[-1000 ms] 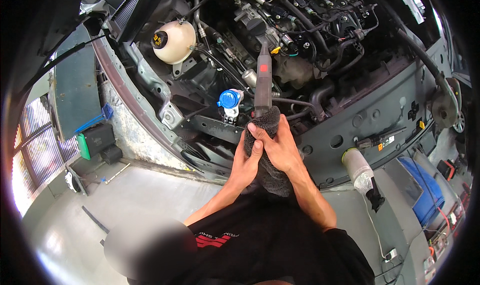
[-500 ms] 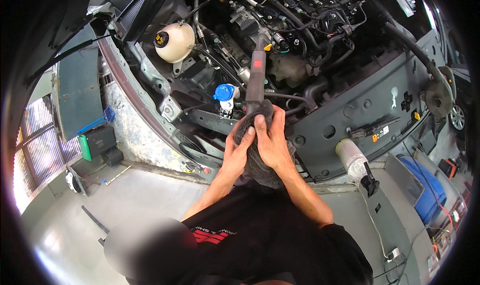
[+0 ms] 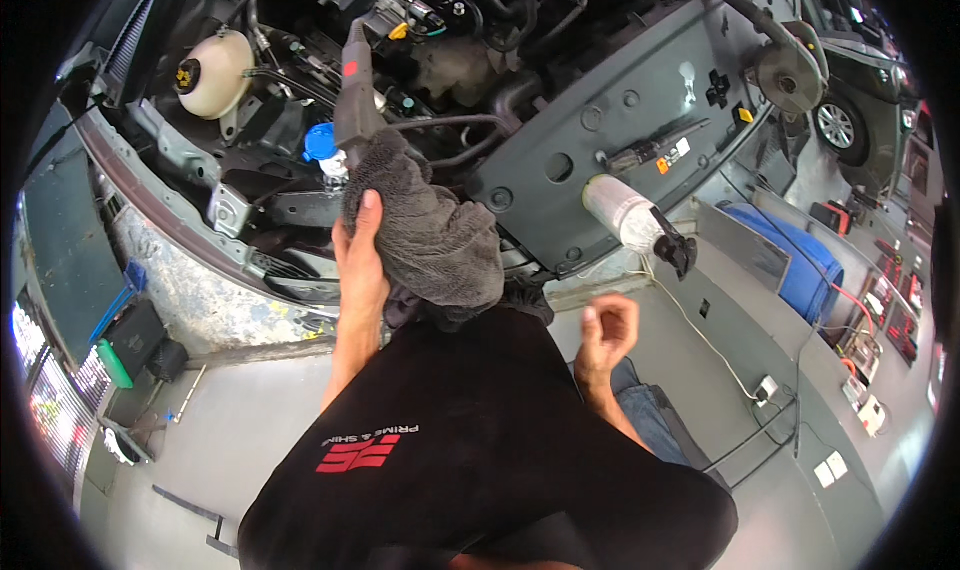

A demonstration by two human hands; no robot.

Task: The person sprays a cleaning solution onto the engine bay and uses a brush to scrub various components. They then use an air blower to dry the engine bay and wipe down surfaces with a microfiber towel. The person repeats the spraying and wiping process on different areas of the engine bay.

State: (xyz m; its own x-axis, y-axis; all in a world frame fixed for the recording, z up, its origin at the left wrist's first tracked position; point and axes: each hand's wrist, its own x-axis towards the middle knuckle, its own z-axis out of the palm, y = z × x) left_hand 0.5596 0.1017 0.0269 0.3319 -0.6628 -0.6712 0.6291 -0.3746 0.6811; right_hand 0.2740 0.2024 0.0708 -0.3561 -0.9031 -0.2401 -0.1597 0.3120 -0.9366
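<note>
My left hand [image 3: 362, 260] is closed around a dark grey microfiber towel [image 3: 430, 220], thumb on top. Out of the towel's upper end sticks a black wand-like tool [image 3: 355, 100] with a red patch; its narrower end points into the engine bay. The towel covers the tool's lower part and hangs in folds towards my black shirt. My right hand [image 3: 608, 335] is apart from the towel, out to the right above the floor, its fingers loosely curled and the thumb away from them. Nothing shows in it.
A cream coolant tank [image 3: 222, 75] and a blue-capped filler neck [image 3: 320, 142] are at the left of the engine bay. On the dark front panel [image 3: 560, 200] lies a spray bottle [image 3: 625, 213] with a black trigger. A white cable [image 3: 690, 325] crosses the right side.
My right hand has let go of the towel-wrapped tool and moved down to the right. The left hand still grips it. My view has shifted right, and more of the towel hangs loose.
</note>
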